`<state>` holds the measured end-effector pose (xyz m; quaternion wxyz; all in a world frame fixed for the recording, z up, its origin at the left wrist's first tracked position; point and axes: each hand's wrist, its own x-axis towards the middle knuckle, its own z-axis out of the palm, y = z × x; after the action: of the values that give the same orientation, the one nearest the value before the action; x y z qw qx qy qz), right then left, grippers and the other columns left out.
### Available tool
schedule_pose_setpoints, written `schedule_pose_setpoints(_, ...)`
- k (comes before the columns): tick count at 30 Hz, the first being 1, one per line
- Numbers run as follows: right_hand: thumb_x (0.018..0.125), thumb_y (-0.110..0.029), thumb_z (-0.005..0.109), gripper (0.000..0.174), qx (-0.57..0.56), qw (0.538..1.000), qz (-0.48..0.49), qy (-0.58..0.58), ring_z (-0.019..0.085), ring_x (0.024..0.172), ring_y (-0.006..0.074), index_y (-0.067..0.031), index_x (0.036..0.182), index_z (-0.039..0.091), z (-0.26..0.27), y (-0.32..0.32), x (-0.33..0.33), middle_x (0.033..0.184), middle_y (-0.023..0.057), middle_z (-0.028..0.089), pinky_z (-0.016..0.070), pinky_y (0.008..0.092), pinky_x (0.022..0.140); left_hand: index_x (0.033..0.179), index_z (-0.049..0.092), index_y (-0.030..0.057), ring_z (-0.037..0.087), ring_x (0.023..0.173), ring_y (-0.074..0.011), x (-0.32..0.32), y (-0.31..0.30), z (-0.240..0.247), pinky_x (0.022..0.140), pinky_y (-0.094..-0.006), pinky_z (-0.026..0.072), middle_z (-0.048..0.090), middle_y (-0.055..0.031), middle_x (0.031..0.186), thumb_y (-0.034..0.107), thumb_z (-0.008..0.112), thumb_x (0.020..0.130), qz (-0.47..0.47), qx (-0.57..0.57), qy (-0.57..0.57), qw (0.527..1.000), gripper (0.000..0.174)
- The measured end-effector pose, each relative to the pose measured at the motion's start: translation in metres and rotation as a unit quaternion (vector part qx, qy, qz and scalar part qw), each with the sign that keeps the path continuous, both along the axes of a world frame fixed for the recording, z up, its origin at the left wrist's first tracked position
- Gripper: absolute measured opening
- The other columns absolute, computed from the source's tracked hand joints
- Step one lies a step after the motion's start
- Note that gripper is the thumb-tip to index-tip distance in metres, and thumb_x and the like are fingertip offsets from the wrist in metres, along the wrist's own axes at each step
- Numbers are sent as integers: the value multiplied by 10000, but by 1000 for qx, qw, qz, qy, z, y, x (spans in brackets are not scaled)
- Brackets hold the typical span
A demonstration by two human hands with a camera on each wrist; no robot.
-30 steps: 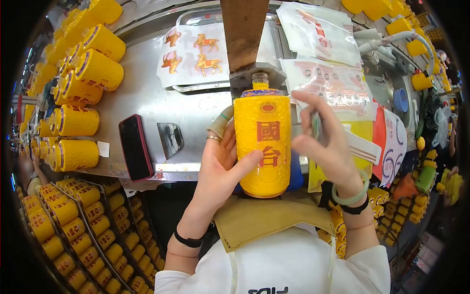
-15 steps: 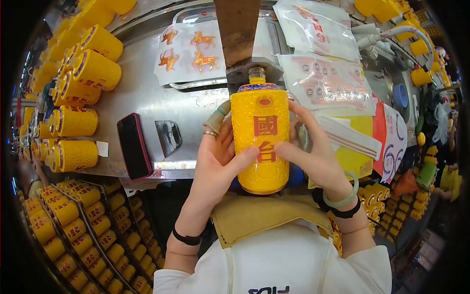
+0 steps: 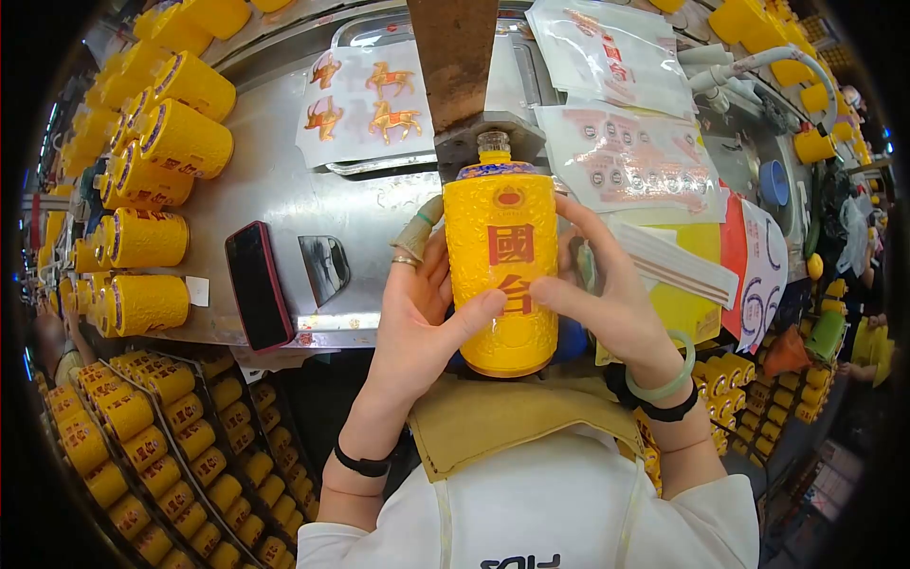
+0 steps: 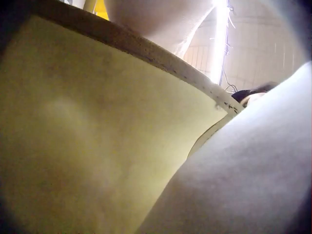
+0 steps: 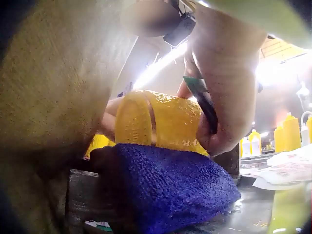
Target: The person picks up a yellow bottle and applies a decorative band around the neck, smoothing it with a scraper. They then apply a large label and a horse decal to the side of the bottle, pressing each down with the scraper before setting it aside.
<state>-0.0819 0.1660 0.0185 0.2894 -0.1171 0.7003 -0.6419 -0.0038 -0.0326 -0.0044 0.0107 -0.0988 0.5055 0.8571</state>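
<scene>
A yellow embossed bottle (image 3: 502,270) with red characters and a clear glass neck lies before me, its neck towards a metal post. My left hand (image 3: 414,318) grips its left side, thumb on the front, a pale finger cot (image 3: 417,232) on one finger. On the other side my right hand (image 3: 616,303) holds the bottle, thumb beside the red lower character. Tucked in that hand is a thin green and dark piece (image 5: 202,100), its kind unclear. In the right wrist view the bottle lies over a blue cloth (image 5: 175,187). An apron (image 4: 97,117) fills most of the left wrist view.
The brown post (image 3: 453,66) stands right beyond the neck. Left are a phone (image 3: 258,284), a small dark plate (image 3: 323,270) and more yellow bottles (image 3: 150,237). A horse decal sheet (image 3: 365,104) lies behind, printed sheets (image 3: 630,161) and white strips (image 3: 673,261) to the right.
My right hand, raised off the bottle's right side a second ago, has come in and holds it. The bottle has shifted slightly left in view. The left hand keeps its grip.
</scene>
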Motion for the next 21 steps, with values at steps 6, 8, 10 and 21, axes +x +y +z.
schedule_pose_setpoints(6, 964, -77, 721, 682, -16, 1000, -5, 2, 547, 1175, 125, 9, 1559, 399, 13, 6, -8, 1303, 57, 575, 438, 286, 1032, 1622, 188, 5, 412, 1482, -284, -1, -2, 5, 1232, -434, 346, 387, -205, 1585, 5, 760, 913, 6, 34, -5, 999, 911)
schedule_pose_setpoints(8, 990, -40, 667, 622, -14, 999, -30, -17, 552, 1091, 91, -1, 1554, 408, 23, 7, -13, 1226, 31, 578, 453, 254, 972, 1618, 188, -10, 419, 1477, -281, -3, -3, 7, 1232, -430, 347, 389, -206, 1582, -3, 746, 916, 24, 106, -37, 993, 897)
schedule_pose_setpoints(10, 1022, 8, 569, 542, -44, 997, -65, 26, 517, 1003, 60, -13, 1543, 420, 30, 6, -19, 1146, 10, 548, 440, 213, 896, 1617, 189, -15, 424, 1473, -280, -3, -2, 4, 1228, -428, 352, 394, -204, 1577, 2, 747, 918, 20, 92, -26, 995, 894)
schedule_pose_setpoints(21, 879, 99, 708, 323, 33, 907, -24, 419, 682, 1018, 207, 34, 1194, 673, 49, -1, -29, 1160, 120, 721, 533, 329, 936, 1620, 193, -16, 434, 1464, -279, 0, 5, 3, 1217, -425, 361, 412, -194, 1571, 53, 703, 964, 4, -24, 2, 1000, 834)
